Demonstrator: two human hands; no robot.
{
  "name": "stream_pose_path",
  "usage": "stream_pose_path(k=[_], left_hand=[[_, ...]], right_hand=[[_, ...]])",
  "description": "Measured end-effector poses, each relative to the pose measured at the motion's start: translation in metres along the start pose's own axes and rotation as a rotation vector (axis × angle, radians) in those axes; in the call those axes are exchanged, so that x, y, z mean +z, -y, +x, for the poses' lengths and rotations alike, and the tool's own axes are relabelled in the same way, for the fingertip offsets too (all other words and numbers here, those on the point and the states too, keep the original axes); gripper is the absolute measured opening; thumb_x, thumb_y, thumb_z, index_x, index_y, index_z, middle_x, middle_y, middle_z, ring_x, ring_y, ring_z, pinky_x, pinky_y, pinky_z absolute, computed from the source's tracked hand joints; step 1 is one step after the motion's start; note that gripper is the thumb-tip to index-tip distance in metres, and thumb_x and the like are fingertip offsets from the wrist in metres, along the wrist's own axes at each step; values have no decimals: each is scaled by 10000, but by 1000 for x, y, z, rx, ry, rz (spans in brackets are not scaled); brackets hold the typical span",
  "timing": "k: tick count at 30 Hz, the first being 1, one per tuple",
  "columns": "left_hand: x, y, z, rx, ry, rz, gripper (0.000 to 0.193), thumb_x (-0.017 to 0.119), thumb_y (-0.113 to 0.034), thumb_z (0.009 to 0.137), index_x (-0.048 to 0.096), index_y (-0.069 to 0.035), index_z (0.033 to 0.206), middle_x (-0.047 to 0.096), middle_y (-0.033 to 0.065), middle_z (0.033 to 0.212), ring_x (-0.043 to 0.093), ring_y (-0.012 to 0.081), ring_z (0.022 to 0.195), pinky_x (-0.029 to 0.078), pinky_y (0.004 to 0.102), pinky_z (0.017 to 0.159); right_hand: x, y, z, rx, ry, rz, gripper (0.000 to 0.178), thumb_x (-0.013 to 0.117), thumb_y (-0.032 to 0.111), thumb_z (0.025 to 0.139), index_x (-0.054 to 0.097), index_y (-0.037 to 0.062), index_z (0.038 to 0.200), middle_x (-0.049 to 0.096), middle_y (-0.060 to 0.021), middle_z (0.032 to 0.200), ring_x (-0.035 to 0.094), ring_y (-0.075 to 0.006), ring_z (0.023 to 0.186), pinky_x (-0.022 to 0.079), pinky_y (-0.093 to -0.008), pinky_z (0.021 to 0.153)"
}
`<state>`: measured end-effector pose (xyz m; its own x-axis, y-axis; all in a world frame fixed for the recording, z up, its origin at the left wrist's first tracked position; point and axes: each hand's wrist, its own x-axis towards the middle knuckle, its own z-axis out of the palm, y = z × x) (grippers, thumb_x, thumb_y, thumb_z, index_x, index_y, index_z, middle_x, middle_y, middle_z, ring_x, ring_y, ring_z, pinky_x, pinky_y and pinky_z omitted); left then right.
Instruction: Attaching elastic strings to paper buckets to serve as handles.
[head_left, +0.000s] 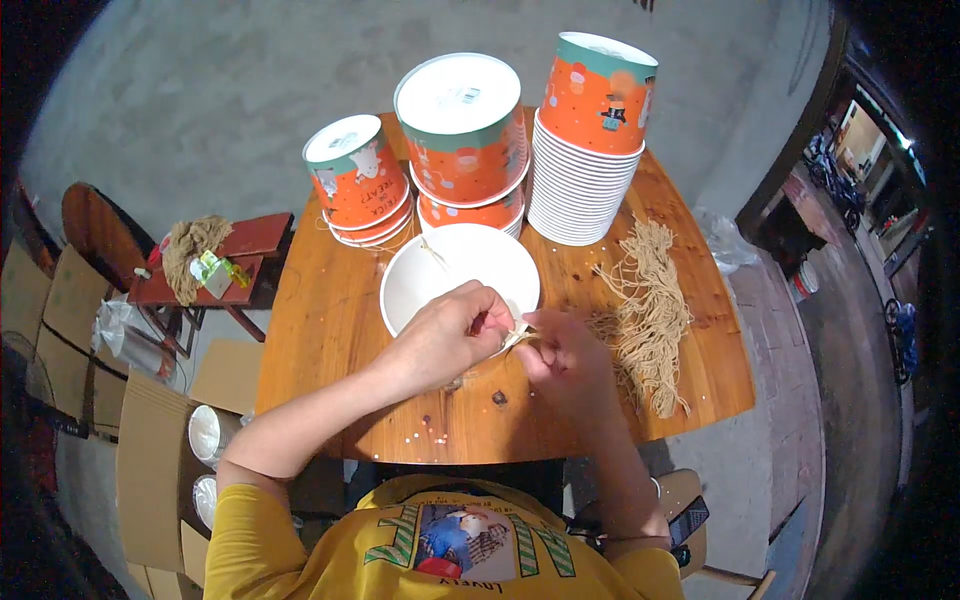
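Note:
A white-lined paper bucket [425, 285] lies on the table in front of me, its mouth facing up toward me. At its near right rim, my left hand [445, 340] is closed in a pinch on a tan cord [516, 338]. My right hand [572, 365] pinches the same cord from the other side, thumb and fingers pressed together. The fingers partly hide the cord and the rim there. Another short piece of cord [433, 252] hangs inside the bucket's far wall.
Behind stand a small stack of orange buckets [358, 175], a wider stack [465, 150] and a tall stack [588, 150]. A heap of tan cords [650, 310] lies on the wooden table [330, 330] at right. More cord [190, 255] rests on a red bench [255, 238] at left.

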<state>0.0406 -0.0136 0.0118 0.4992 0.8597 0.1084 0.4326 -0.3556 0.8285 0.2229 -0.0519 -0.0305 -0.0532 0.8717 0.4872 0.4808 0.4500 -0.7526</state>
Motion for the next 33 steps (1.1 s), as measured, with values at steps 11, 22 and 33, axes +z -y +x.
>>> stream_pose_path(k=[11, 22, 33], left_hand=[[4, 0, -4, 68, -106, 86, 97, 595, -84, 833, 557, 4, 848, 547, 121, 795, 561, 263, 740, 461, 352, 681], [-11, 9, -26, 325, 8, 401, 194, 661, -191, 837, 565, -38, 909, 560, 102, 805, 568, 286, 749, 484, 365, 677], [-48, 32, -67, 494, -89, 470, 112, 639, -183, 839, 605, -89, 889, 568, 48, 884, 546, 235, 892, 337, 417, 936]], right_hand=[[-5, -4, -4, -274, -2, -400, 89, 649, 96, 770, 588, 73, 831, 616, -83, 810, 632, -240, 773, 532, -359, 653], [-40, 19, 5, -239, 83, -439, 109, 663, 110, 788, 629, 60, 878, 598, -95, 817, 598, -286, 774, 497, -359, 669], [16, 16, 54, -306, 404, -279, 89, 608, 142, 842, 632, 69, 886, 635, -102, 804, 610, -282, 773, 491, -372, 689]])
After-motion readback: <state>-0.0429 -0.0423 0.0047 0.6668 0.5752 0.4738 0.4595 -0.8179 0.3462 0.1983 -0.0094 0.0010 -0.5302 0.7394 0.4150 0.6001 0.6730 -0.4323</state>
